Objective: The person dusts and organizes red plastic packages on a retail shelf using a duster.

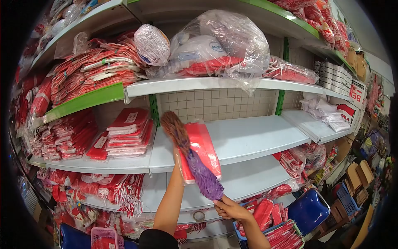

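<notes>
A feather duster [203, 172], brown at the upper end and purple at the lower, slants across the middle of the view. My right hand [229, 208] is closed around its lower end; the handle is mostly hidden in the fingers. Behind the duster, a flat red packet in clear plastic [207, 145] is tilted over the front edge of the middle shelf [253, 139]. My left hand [177, 154] is at the packet's left edge and appears to grip it, with most of its fingers hidden behind the duster and packet.
Stacked red-and-white packets [130, 128] sit left on the same shelf; white bundles [325, 112] lie right. Above, a shelf holds a large clear plastic bag [219, 45]. Below stand a blue crate of red packets [265, 216], a blue chair [309, 211] and a pink basket [103, 236].
</notes>
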Demonstrator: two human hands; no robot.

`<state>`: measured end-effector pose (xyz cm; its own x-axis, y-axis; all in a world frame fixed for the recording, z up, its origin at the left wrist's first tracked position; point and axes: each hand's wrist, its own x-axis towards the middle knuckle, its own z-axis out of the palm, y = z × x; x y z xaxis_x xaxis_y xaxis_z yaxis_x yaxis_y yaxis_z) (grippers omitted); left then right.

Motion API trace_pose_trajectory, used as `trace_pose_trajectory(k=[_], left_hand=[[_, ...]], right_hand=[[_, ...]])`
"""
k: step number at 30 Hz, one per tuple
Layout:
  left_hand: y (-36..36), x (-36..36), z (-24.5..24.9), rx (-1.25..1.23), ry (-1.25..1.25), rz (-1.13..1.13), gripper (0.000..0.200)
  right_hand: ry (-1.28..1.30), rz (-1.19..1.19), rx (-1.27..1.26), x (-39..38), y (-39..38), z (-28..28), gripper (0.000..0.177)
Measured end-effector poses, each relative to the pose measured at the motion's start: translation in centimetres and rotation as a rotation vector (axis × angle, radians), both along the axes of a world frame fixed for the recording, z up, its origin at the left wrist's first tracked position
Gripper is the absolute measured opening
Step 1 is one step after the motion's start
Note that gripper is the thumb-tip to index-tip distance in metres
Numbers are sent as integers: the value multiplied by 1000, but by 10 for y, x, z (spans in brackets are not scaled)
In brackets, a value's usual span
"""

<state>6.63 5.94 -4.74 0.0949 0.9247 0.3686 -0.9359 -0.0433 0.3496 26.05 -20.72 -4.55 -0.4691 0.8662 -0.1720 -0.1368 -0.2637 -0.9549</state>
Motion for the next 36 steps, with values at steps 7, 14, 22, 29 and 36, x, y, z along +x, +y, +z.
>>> trace_pose_trajectory(k=[7, 14, 22, 29, 36], left_hand=[[-28, 6, 23, -31, 151, -78, 47], [-33, 9, 24, 6, 106, 103, 34], [-40, 9, 35, -162, 131, -26, 36], [-4, 6, 13, -115, 165, 57, 35], [-114, 22, 91, -209, 367, 52, 52]], right_hand=[[-77, -178, 103, 5, 8, 1, 33], [-236, -90, 227, 18, 31, 7, 34], [-797, -561, 933, 47, 115, 32, 41], [-1515, -773, 941, 17, 113, 77, 45], [-727, -386, 960, -30, 104, 87, 57]])
